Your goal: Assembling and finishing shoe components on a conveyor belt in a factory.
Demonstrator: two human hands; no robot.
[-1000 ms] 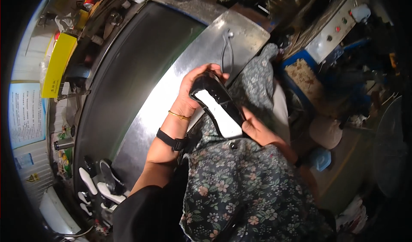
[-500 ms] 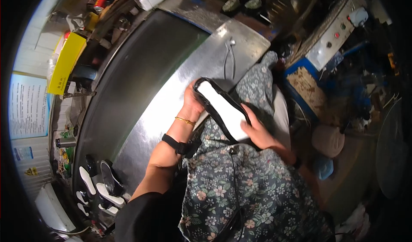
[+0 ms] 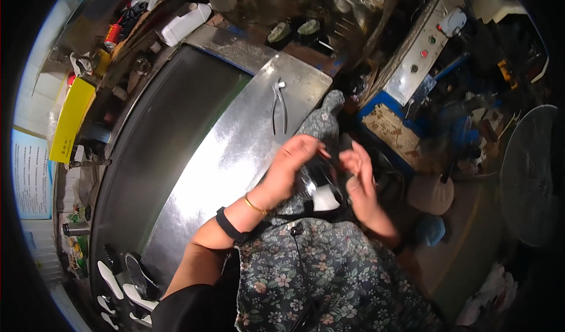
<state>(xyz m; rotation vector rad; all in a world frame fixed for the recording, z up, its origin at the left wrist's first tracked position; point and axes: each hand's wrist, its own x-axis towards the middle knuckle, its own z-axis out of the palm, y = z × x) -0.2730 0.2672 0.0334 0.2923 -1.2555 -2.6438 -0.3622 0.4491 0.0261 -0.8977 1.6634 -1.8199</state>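
Note:
A glossy black shoe [image 3: 308, 182] lies in my lap on the flowered cloth, with a white piece [image 3: 325, 198] showing at its near end. My left hand [image 3: 296, 158] hovers over its left side, fingers loosely bent and stretched to the right, slightly smeared by motion. On the other side my right hand [image 3: 361, 182] is raised with its fingers apart, gripping nothing. Part of the shoe is hidden behind my left hand. Beyond my hands, metal pincers [image 3: 278, 108] rest on the shiny metal tabletop [image 3: 206, 149].
A dark belt-like surface [image 3: 159, 120] curves along the table's left. Several black shoes and white sole-shaped pieces [image 3: 110, 279] sit at lower left. At right stands a machine with a button panel [image 3: 421, 61], near a blue container [image 3: 431, 231]. A white bottle [image 3: 185, 23] lies far left.
Both hands have come off the shoe they held, and the shoe now sits lower in my lap with its white underside mostly out of sight. The whole view has shifted slightly.

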